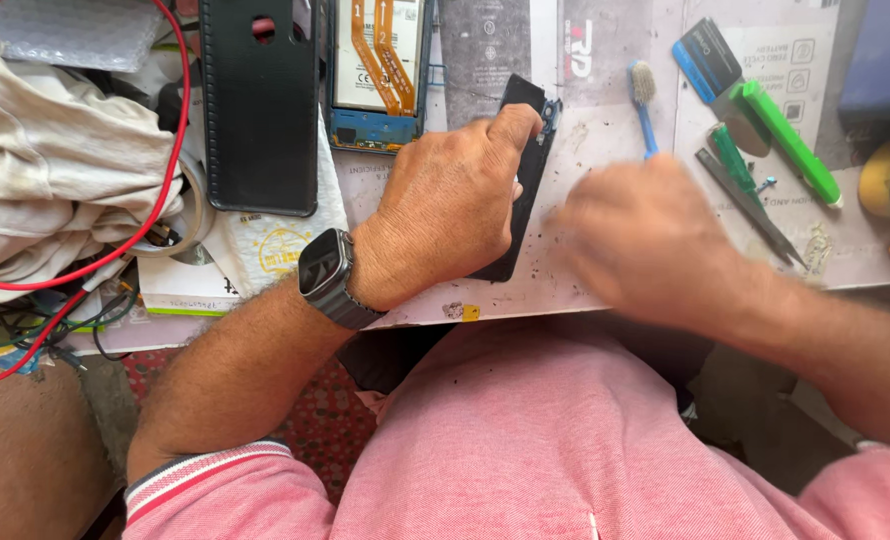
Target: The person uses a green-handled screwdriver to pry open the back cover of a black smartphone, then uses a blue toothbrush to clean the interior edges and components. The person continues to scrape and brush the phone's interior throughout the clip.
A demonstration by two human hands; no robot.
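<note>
Pink polo-shirt fabric fills the bottom of the view, with a striped cuff on the left sleeve, and both bare forearms reach up from it onto the worktop [605,110], which is covered with grey printed paper sheets speckled with dark crumbs. On the left wrist sits a dark smartwatch [325,272]. Above it the left hand [445,215] presses down on a black phone part [525,170], a long slim dark piece lying tilted near the middle of the worktop; the thumb lies along its upper edge and the other fingers curl over its side, so the hand grips it. Just right of the piece the right hand [645,235] is blurred with motion, and whether its fingers are closed on anything cannot be told. Beyond it lie a blue-handled brush [645,105], a green-handled screwdriver [790,140], a smaller green tool and metal tweezers [750,205], with a blue plastic card [707,58] near them. At the top stands an opened phone body [377,75] with orange ribbon cables, and to its left a black phone back cover [260,105]. On the far left a crumpled pale cloth [55,165] is crossed by a red wire [165,190], and a roll of tape [193,215] lies beside it.
</note>
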